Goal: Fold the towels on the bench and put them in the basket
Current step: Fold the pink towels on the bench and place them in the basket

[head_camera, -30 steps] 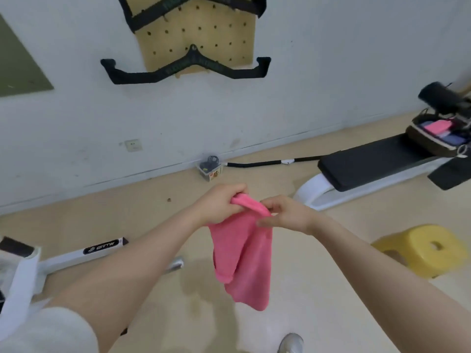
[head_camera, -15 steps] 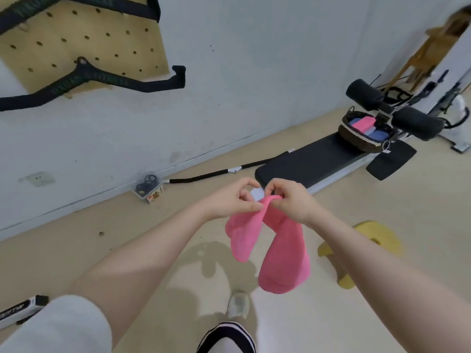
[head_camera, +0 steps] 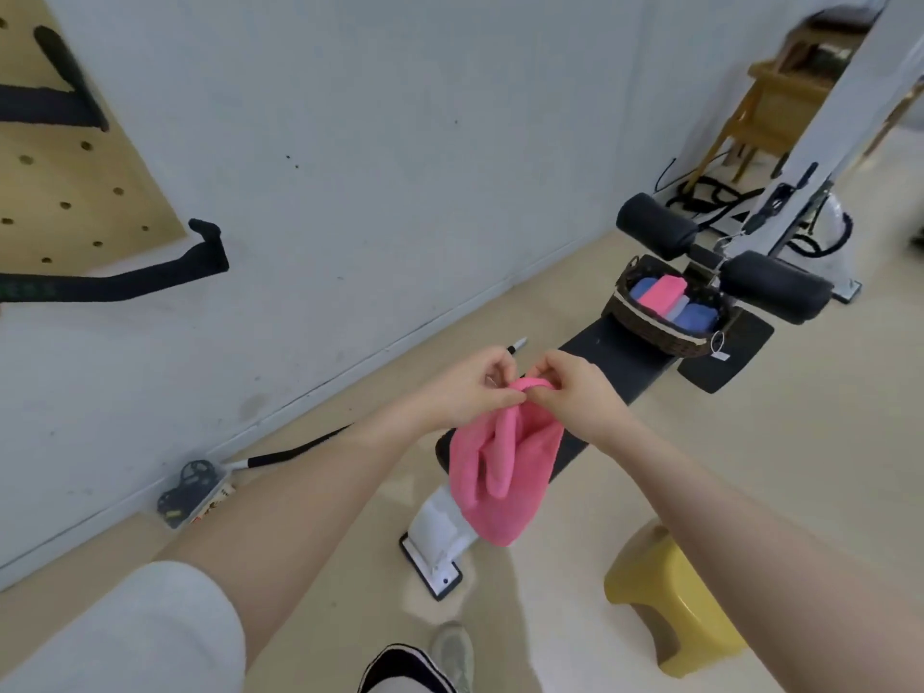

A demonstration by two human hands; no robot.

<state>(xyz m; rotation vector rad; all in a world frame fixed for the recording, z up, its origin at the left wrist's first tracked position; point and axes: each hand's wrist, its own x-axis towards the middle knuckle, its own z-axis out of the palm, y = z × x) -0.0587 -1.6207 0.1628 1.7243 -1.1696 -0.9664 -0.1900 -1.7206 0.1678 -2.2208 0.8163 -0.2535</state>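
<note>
no legible text, labels or numbers

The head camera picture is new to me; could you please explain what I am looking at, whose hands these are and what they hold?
The camera sits on a person's head and looks forward and down, so the two bare arms reaching in are the wearer's own. The left hand and the right hand both pinch the top of a pink towel, which hangs in the air above the near end of a black exercise bench. At the bench's far end sits a dark woven basket already holding folded pink and blue towels. A yellow stool stands on the floor to the right.
</note>
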